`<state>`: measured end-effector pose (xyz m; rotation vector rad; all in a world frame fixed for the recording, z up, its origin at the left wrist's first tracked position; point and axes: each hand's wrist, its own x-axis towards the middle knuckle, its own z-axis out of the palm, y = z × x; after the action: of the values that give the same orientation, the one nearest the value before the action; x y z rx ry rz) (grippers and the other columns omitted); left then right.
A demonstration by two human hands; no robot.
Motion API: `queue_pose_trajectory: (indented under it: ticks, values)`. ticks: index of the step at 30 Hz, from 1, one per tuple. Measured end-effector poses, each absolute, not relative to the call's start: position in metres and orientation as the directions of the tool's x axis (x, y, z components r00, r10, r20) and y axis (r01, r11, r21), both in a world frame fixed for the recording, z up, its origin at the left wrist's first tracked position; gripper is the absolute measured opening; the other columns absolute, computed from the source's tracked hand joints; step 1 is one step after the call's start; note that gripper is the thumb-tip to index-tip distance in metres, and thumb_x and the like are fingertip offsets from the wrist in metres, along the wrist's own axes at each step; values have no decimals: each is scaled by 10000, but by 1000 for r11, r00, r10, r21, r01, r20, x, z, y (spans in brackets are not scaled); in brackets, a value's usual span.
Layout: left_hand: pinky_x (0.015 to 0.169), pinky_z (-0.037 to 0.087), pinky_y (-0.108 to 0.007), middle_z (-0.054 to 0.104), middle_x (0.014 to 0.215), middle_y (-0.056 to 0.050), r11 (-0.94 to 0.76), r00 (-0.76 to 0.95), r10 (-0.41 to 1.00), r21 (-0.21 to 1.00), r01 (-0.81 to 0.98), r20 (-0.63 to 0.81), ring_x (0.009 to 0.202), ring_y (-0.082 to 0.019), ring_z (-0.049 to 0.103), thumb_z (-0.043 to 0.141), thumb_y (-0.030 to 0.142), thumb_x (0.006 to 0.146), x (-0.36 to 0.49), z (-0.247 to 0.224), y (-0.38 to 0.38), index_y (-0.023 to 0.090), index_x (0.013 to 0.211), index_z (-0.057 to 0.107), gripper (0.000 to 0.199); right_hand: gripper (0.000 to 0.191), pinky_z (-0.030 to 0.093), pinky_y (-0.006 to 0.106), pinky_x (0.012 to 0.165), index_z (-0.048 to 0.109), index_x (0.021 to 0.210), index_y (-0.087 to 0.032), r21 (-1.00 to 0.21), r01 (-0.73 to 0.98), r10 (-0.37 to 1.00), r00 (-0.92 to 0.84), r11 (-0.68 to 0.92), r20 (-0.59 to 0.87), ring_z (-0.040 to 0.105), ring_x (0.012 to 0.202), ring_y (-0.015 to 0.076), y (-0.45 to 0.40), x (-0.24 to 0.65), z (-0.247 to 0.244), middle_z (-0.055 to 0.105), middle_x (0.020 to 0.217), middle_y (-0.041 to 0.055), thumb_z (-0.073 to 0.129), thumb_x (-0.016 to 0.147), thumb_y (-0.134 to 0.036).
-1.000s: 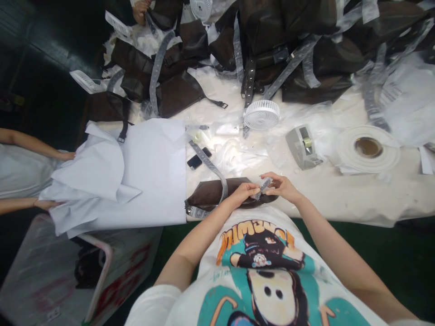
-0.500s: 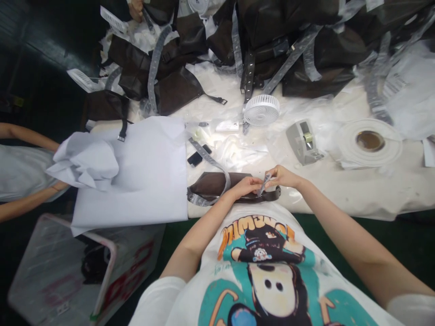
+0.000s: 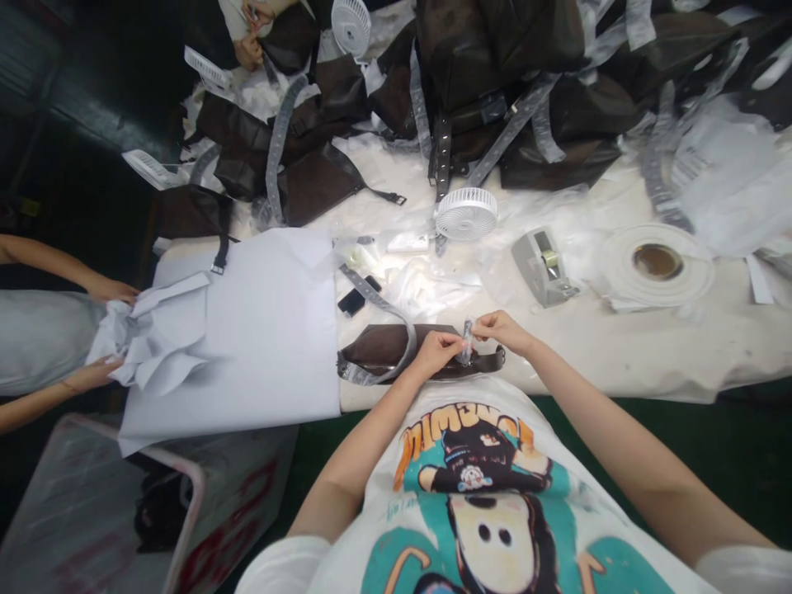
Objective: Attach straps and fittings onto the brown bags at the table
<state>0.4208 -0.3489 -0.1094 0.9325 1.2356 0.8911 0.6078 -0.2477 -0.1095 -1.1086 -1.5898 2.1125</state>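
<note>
A dark brown leather bag (image 3: 384,345) lies flat at the table's front edge, with a plastic-wrapped strap (image 3: 402,318) curving over its left part. Over the bag's right part, my left hand (image 3: 436,351) pinches a small piece of clear plastic wrap (image 3: 467,342). Just to the right, my right hand (image 3: 500,328) is closed at the upper end of the same wrap, fingertips pressed together. A short dark strap with a buckle (image 3: 500,356) sticks out at the bag's right end, below my right hand.
Beyond the bag are a black phone (image 3: 359,295), a white fan (image 3: 466,214), a tape dispenser (image 3: 544,268) and a white roll (image 3: 657,262). Brown bags (image 3: 322,181) pile up behind. At left, another person's hands (image 3: 92,373) hold crumpled white paper (image 3: 164,330).
The view has shifted slightly. My hands still hold the plastic wrap, which now stands more upright between them. The person at left has gathered the white paper towards themselves.
</note>
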Motion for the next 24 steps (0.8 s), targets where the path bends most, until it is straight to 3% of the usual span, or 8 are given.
queue_pose_trajectory:
  ticks: [3,7,12,19,24]
  values:
    - [746,535,-288,778,809,-97,381,66,924,920,-89,-376,724,-187,694,740,491,773,422,-113,-350,122,849,801,381,591,463,301,625,742,737,-154,-903,208,758,-492,-375,-428,592,644,162,-252,611,-110,691,686,68,636,753,-735]
    - [757,530,-293,777,805,-95,389,27,921,916,-100,-389,719,-184,692,754,491,752,424,-115,-351,126,824,800,375,532,432,301,584,690,711,-184,-950,174,927,-231,-260,-296,507,584,143,-268,613,-101,609,619,23,673,729,-716]
    - [757,517,-290,774,789,-95,361,74,931,931,-59,-356,710,-183,680,749,515,760,424,-110,-348,122,821,800,401,483,446,319,600,706,713,-179,-944,251,898,-331,-214,-291,549,589,165,-287,604,-87,658,634,35,747,689,-660]
    - [735,505,-284,741,725,-66,353,82,934,934,-60,-348,689,-170,652,726,529,772,426,-108,-348,130,820,791,407,503,478,307,602,678,701,-183,-951,163,855,-417,-263,-308,558,593,156,-273,596,-86,670,649,34,800,606,-662]
    - [541,358,-241,580,522,24,317,9,946,931,180,-324,502,-106,469,660,469,824,425,-106,-351,122,751,774,373,530,385,270,482,578,572,-195,-949,268,855,-441,-164,-272,452,509,123,-283,591,-99,545,514,-15,789,610,-680]
